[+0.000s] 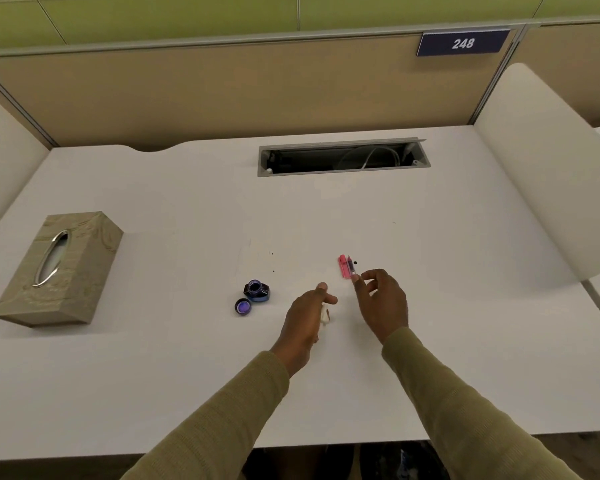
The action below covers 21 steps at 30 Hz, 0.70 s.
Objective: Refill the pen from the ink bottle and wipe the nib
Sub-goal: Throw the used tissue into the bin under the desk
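An uncapped ink bottle (256, 291) of dark blue glass stands on the white desk (187, 209), with its cap (243, 306) lying upturned just in front of it. My left hand (307, 317) is closed around a crumpled white tissue (325, 315), to the right of the bottle. My right hand (381, 299) pinches the near end of a thin pen part with ink inside (351, 267). A pink pen piece (343, 266) lies on the desk right beside it. A small dark ink spot (356, 262) marks the desk next to them.
A beige tissue box (59, 268) sits at the left of the desk. An open cable tray (342, 157) is set into the desk at the back. White curved side panels (541, 168) flank the desk. Tiny ink specks (272, 253) dot the desk behind the bottle.
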{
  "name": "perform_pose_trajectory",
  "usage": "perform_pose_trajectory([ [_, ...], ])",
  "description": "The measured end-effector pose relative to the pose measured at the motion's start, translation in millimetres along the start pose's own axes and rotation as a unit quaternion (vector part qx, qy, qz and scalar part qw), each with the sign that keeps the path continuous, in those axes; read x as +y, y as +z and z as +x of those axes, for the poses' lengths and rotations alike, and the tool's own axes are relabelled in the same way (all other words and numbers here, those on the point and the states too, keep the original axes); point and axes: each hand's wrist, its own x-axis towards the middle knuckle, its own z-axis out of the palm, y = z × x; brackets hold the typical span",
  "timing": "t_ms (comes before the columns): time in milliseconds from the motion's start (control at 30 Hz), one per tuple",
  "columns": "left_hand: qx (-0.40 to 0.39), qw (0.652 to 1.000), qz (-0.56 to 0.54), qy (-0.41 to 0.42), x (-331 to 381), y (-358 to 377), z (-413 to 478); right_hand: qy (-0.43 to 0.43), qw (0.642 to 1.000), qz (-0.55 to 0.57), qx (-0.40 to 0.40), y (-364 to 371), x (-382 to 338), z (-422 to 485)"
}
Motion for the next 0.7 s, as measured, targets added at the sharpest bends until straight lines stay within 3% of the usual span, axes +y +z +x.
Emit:
perform_pose_trajectory([
  [167, 0.018, 0.993, -0.116, -0.028, 3, 6, -6, -0.023, 0.993, 0.11, -0.034, -15, -15, -36],
  [333, 0.047, 0.99, -0.132, -0.032, 3, 14, -13, -0.036, 0.978, 0.168, -0.119, -24, -16, -73],
  [533, 0.053, 0.989, -0.138, -0.007, -1, 24, -34, -0.152, 0.972, 0.113, -0.139, -31, -14, -98],
  [700, 0.022, 0.99, -0.14, 0.005, -7, 29, -55, -0.184, 0.974, 0.074, -0.108, -37, -13, -111],
])
